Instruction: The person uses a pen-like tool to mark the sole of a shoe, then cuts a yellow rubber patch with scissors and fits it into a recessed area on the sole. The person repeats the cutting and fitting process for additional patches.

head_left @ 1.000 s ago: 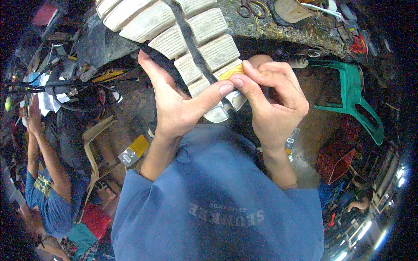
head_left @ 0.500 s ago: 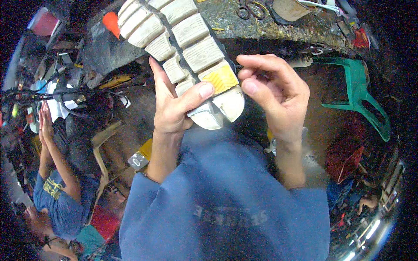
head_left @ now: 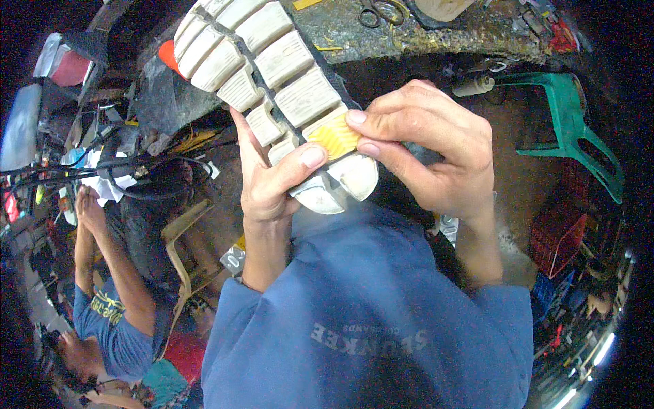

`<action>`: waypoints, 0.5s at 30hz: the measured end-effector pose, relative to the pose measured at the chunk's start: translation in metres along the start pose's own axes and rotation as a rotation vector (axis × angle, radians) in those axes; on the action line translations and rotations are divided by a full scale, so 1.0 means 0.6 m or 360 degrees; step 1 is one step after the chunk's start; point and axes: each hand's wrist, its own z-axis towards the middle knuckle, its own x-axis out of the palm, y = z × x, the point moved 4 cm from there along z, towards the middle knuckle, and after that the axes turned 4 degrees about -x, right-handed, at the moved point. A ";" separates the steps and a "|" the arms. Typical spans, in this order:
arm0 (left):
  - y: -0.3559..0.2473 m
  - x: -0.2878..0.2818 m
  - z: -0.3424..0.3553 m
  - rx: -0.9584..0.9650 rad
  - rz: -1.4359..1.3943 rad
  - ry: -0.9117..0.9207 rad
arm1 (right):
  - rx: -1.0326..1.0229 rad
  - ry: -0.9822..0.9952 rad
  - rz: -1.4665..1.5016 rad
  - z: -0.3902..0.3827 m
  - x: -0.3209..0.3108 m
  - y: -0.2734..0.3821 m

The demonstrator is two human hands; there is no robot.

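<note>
A shoe sole [head_left: 310,97] with cream tread blocks and dark grooves faces up at the bench's near edge. Its heel end points toward me. On one block near the heel lies a yellow ridged patch [head_left: 332,138]. My left hand [head_left: 267,184] grips the heel part, thumb on top beside the patch and fingers behind. From the right, my right hand [head_left: 439,140] is closed in a pinch at the patch's outer edge, index fingertip on the yellow surface and thumb just below. Its other fingers are curled, and what lies exactly between the fingertips is partly hidden.
Beyond the sole runs a worn workbench [head_left: 436,51] with scissors [head_left: 381,12] on it. An orange-red piece [head_left: 170,58] sits at its left. A green plastic chair [head_left: 565,123] and red crate [head_left: 558,235] stand right. Another person [head_left: 112,320] sits left, near black cables [head_left: 129,163].
My right hand has moved left and down from beside the sole onto the yellow patch, and its fingertips have closed there. The left hand keeps its grip. The view has shifted slightly.
</note>
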 end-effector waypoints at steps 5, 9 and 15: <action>0.000 0.009 -0.007 -0.0088 -0.0165 -0.0070 | 0.0276 0.0019 0.0304 -0.004 -0.007 -0.009; 0.001 0.024 -0.014 -0.0116 -0.0060 -0.0093 | 0.0525 -0.0009 0.0618 -0.011 -0.009 -0.018; -0.005 0.030 -0.002 -0.0051 0.0079 -0.0052 | 0.0524 0.0085 0.0635 -0.010 -0.002 -0.034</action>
